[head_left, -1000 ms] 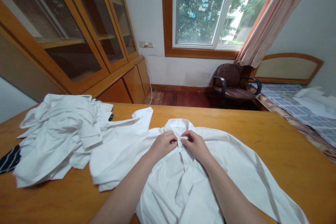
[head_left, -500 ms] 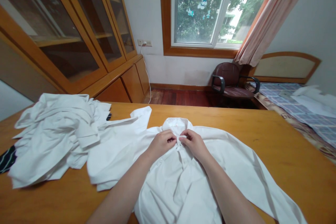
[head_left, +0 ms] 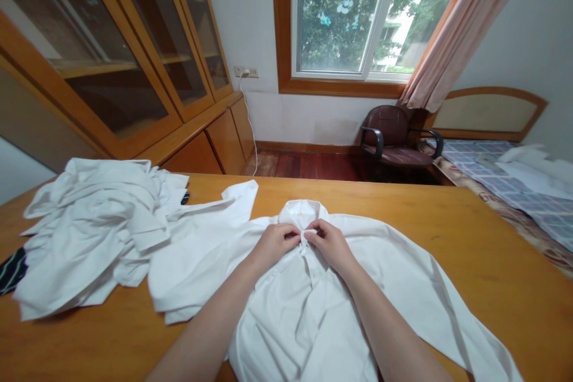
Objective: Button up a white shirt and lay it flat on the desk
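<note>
A white long-sleeved shirt (head_left: 308,310) lies front up on the wooden table (head_left: 483,262), its collar pointing away from me and one sleeve stretched out to the right. Just below the collar, my left hand (head_left: 282,240) pinches the front edge of the shirt. My right hand (head_left: 326,240) grips the same spot from the other side, thumb and fingertips pressed together on the fabric. The fingertips of both hands almost meet. Whether a button sits between them is too small to make out.
On the left is a heap of white clothes (head_left: 102,221), with a dark striped cloth (head_left: 13,271) poking out beneath. Beyond the table stand a glass-door cabinet (head_left: 179,125), an office chair (head_left: 394,137) and a bed (head_left: 514,173).
Both hands stay at the shirt's neckline, with only a slight shift of the fingers. The shirt and the heap lie as before.
</note>
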The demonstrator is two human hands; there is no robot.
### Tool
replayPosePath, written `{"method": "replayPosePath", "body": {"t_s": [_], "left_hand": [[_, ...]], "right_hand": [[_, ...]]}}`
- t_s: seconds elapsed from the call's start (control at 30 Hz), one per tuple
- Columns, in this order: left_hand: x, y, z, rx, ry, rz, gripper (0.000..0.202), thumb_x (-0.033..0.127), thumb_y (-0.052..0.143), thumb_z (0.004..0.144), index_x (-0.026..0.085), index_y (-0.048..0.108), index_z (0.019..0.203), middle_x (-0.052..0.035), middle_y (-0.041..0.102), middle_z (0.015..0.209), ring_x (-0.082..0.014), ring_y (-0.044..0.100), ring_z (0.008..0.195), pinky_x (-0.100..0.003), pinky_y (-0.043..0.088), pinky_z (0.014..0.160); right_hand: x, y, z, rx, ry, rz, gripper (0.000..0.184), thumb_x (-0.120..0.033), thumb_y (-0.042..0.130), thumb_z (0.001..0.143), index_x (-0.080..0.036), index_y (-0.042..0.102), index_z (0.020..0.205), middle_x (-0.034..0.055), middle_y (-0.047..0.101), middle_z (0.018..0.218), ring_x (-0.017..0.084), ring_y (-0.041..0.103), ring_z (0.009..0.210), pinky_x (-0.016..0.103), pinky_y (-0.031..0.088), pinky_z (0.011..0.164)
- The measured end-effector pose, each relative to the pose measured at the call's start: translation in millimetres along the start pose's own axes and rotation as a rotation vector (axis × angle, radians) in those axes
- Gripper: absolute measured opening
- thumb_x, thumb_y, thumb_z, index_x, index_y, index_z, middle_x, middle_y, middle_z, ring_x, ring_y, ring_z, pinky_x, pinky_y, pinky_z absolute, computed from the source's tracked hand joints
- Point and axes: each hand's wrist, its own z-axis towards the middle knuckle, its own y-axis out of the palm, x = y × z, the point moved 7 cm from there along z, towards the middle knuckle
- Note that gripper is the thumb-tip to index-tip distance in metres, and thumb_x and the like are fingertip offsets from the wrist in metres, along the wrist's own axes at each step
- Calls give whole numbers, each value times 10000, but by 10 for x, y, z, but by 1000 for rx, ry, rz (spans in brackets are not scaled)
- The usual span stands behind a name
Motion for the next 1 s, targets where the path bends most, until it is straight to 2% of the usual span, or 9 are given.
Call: {"method": "replayPosePath", "body": {"t_s": [0.2, 0.33, 0.43, 0.53, 1.0], "left_hand": [[-130, 62, 10, -52, -143, -229, 156, 291, 638, 795, 160, 722, 801, -11, 702, 709, -165, 636, 683, -240, 456, 663], [-154, 74, 7, -66, -199, -333, 197, 341, 654, 787, 148, 692, 780, -22, 683, 715, -164, 630, 708, -244, 460, 687], [-148, 77, -1, -60, -230, -357, 200, 335, 706, 733, 150, 686, 807, -28, 696, 786, -170, 637, 753, -246, 461, 707], [-130, 75, -3, -33, -244, -367, 190, 307, 718, 695, 152, 660, 788, -17, 680, 764, -164, 628, 727, -244, 451, 686], [-197, 121, 8, 6, -212, -322, 123, 251, 655, 714, 164, 603, 783, 22, 606, 711, -119, 556, 643, -213, 398, 600]], "right_hand": [[20, 3, 6, 0, 7, -26, 160, -345, 632, 801, -200, 644, 868, -23, 645, 633, 162, 599, 612, 255, 425, 607], [10, -1, 0, -1, -3, -20, 157, -348, 635, 801, -206, 642, 867, -24, 645, 640, 161, 595, 613, 255, 424, 607], [9, -4, 3, -1, -15, -27, 147, -340, 640, 799, -209, 647, 864, -25, 646, 643, 160, 594, 615, 254, 424, 606], [12, -8, 8, 1, -23, -36, 141, -331, 641, 799, -209, 653, 868, -24, 650, 648, 160, 593, 620, 254, 427, 610], [15, -1, -19, -15, -47, 18, 139, -293, 605, 824, -207, 648, 924, -38, 628, 627, 152, 576, 610, 249, 420, 609]]}}
